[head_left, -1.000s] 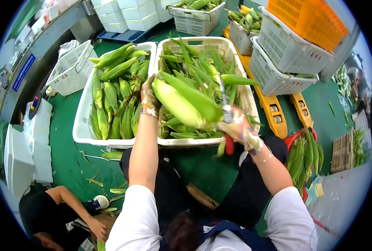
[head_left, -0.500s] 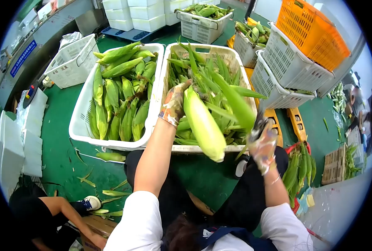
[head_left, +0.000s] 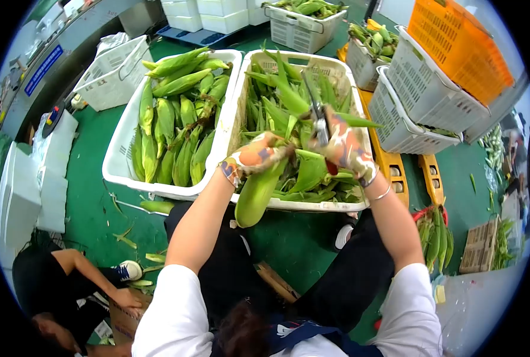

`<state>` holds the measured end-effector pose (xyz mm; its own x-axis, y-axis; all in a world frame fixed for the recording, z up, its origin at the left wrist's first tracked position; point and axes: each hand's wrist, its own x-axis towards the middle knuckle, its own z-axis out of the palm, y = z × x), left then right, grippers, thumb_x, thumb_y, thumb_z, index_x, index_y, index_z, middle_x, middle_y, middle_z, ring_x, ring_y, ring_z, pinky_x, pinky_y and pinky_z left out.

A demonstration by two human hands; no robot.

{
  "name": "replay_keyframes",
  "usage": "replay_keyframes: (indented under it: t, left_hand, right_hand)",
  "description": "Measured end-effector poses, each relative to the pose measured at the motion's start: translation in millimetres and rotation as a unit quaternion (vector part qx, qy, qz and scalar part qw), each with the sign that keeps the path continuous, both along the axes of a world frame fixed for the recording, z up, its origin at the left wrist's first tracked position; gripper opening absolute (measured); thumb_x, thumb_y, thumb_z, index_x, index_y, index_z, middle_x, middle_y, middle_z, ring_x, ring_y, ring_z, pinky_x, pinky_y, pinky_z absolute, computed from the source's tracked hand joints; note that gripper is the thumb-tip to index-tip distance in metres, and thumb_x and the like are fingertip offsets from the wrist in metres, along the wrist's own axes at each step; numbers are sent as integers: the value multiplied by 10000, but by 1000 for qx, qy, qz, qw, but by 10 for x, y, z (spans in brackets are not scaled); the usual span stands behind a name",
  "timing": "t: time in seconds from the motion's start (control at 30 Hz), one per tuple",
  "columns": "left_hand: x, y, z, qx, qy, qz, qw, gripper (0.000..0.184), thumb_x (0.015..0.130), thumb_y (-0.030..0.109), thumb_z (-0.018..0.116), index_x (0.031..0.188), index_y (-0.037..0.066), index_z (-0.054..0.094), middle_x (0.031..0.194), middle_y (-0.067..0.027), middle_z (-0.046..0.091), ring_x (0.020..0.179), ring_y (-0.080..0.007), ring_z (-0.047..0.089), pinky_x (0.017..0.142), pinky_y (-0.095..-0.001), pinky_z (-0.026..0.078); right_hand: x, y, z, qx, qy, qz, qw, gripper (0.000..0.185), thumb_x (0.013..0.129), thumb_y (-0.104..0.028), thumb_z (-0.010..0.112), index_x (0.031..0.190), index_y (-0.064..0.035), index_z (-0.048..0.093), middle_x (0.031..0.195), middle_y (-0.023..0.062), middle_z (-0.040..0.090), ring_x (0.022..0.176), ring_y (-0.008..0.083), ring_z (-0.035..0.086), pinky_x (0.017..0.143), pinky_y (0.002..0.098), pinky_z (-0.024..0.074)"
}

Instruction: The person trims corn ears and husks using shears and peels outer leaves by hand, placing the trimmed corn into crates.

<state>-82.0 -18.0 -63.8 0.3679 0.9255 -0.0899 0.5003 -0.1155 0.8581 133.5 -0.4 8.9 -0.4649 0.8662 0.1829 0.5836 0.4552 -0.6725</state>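
My left hand (head_left: 258,153), in a camouflage-patterned glove, is closed around one end of a green ear of corn (head_left: 258,199). The ear hangs tilted over the front rim of the right white crate (head_left: 312,207), which is full of loose husk leaves. Metal shears (head_left: 320,124) are in my gloved right hand (head_left: 345,146), their blades pointing up and away, beside a folded husk leaf (head_left: 310,172). Whether that leaf is still attached to the ear I cannot tell. Left of this, ears in their husks (head_left: 184,143) fill another white crate (head_left: 109,163).
A co-worker's hand (head_left: 128,300) rests at a cardboard box (head_left: 122,324) at lower left. On the right stand stacked white crates (head_left: 423,92), an orange crate (head_left: 455,44) and a yellow pallet jack (head_left: 398,178). White foam boxes (head_left: 53,196) stand at left.
The ear has swung left with my left hand and now tilts the other way. My right hand has moved up and inward with the shears. The long leaf strip has dropped from view.
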Motion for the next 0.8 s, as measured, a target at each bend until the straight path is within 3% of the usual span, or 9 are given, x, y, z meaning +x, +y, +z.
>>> replay_keyframes:
  t: [0.13,0.27,0.4,0.47,0.57,0.63,0.7,0.73,0.8]
  left_hand:
    - [19,-176,30,-102,-80,-72,989,453,873,247,577,1188,-42,427,1062,-153,578,968,-169,556,818,-298,447]
    - [-335,-115,8,213,145,36,966,372,824,232,589,1085,-30,552,848,-112,608,771,-184,575,656,-291,483]
    - [-1661,-563,333,252,-337,219,881,355,740,107,620,1064,-20,550,951,-121,620,789,-168,599,651,-271,517]
    - [-2122,-1242,737,271,-192,430,839,322,834,150,612,1082,-39,531,904,-127,641,710,-152,614,589,-280,533]
    - [-3156,-1922,10,219,-200,579,759,278,812,220,665,928,-4,547,709,-69,604,526,-135,553,465,-274,480]
    - [-3328,-2345,-752,220,120,650,717,279,833,255,631,852,-18,579,673,-66,592,524,-133,536,486,-282,444]
    - [-3625,-2774,-1812,60,216,712,665,366,839,320,584,947,-29,599,817,-203,622,739,-300,599,674,-373,464]
    - [-3709,-2981,-2297,142,216,684,682,420,838,353,571,995,-36,597,913,-248,609,836,-368,581,725,-406,458]
    - [-3728,-3211,-3012,-20,261,748,610,480,834,405,548,1030,-32,589,948,-248,606,885,-389,575,785,-431,454]
  right_hand:
    - [-89,-26,-291,-40,10,221,974,599,633,-191,720,1141,-3,464,977,196,581,908,321,568,771,377,452]
    - [-14,-2,-664,178,-104,-8,979,385,685,-192,663,1011,-33,533,823,183,613,763,323,601,669,421,471]
    - [286,452,-501,-26,-148,-181,972,526,725,-271,658,1156,-15,501,932,221,611,858,330,601,752,398,486]
    - [387,488,-585,23,-232,-175,957,515,733,-263,641,1146,10,499,972,237,601,884,361,592,765,398,486]
    - [431,433,-935,224,-289,-96,926,473,756,-213,586,1122,60,460,1128,269,482,1026,407,479,870,442,399]
    - [206,261,-940,275,-283,-105,913,506,767,-231,571,1155,72,454,1172,264,449,1082,400,434,939,429,351]
    - [-89,49,-756,269,-281,-102,916,515,782,-254,553,1161,80,454,1177,262,437,1143,386,380,984,420,311]
    - [-114,30,-791,254,-283,-111,918,546,752,-227,600,1182,65,434,1199,267,421,1162,391,362,997,415,298]
    - [-75,-39,-790,235,-265,-65,933,583,701,-186,665,1182,52,437,1169,239,470,1082,387,441,967,398,343]
